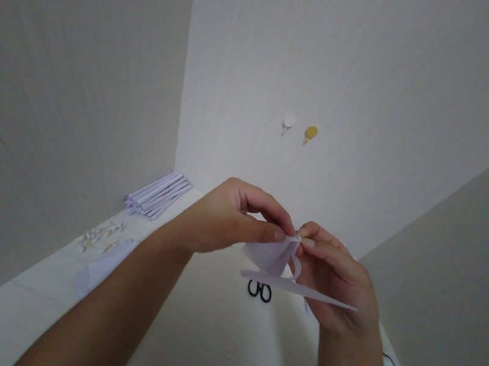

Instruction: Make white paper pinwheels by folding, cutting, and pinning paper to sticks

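Above the middle of the table, both hands meet at a folded piece of white paper [267,256]. My left hand [239,216] pinches its upper edge between thumb and fingers. At the upper right corner of the same paper, my right hand [332,271] is closed with thumb and fingertips together. A narrow curled strip and a long pointed flap of paper hang below the fingertips. What lies right between the fingertips is too small to make out. Beneath the paper, the black handles of a pair of scissors [259,290] show; their blades are hidden.
A stack of folded white paper strips [158,194] lies in the back left corner. Several small white and gold pieces [101,236] and loose paper sheets [104,266] lie at left. A white hook [289,121] and a yellow hook [311,132] are on the back wall. Walls enclose both sides.
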`<state>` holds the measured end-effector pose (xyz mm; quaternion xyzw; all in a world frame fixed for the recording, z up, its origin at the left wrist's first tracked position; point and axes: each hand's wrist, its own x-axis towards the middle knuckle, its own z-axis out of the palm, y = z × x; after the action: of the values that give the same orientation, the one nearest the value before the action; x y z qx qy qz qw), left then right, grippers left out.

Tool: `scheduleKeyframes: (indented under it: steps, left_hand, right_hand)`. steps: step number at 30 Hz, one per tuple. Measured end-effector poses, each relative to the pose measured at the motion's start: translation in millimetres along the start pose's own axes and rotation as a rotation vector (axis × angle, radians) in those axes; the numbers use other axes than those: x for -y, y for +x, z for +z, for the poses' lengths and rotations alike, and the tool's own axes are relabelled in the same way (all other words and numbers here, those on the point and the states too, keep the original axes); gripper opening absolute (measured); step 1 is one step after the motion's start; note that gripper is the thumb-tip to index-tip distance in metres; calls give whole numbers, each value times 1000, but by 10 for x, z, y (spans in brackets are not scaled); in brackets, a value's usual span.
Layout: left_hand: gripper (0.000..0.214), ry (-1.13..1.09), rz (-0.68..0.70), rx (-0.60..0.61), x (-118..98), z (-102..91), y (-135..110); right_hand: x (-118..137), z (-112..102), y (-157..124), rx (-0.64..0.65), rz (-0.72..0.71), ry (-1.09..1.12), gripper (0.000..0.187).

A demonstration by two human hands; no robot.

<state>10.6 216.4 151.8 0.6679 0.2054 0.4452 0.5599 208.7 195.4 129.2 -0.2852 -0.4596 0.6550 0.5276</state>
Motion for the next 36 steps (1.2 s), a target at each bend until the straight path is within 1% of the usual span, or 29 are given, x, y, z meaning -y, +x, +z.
scheduleKeyframes:
  steps: [6, 10, 17, 24, 30, 36]
  left_hand:
    - [8, -2, 17, -10, 17, 1, 5]
    - [8, 16, 15, -7, 23, 0, 7]
    - [7, -29, -5, -30, 14, 27, 14]
    - [5, -95, -19, -25, 26, 42, 12]
    - [7, -101, -38, -3, 23, 21, 14]
    - [5, -111, -36, 49, 43, -7, 20]
  right_hand:
    - [-9, -13, 3, -3, -58, -54, 5]
    - [-24, -20, -12, -13, -121, -108, 5]
    - [-46, 25, -33, -68, -290, -238, 5]
    - [-67, -19, -72, -78, -404, -355, 9]
    - [-67, 26, -114, -143, -467, -415, 11]
    - [-72, 25, -114, -167, -511, -457, 12]
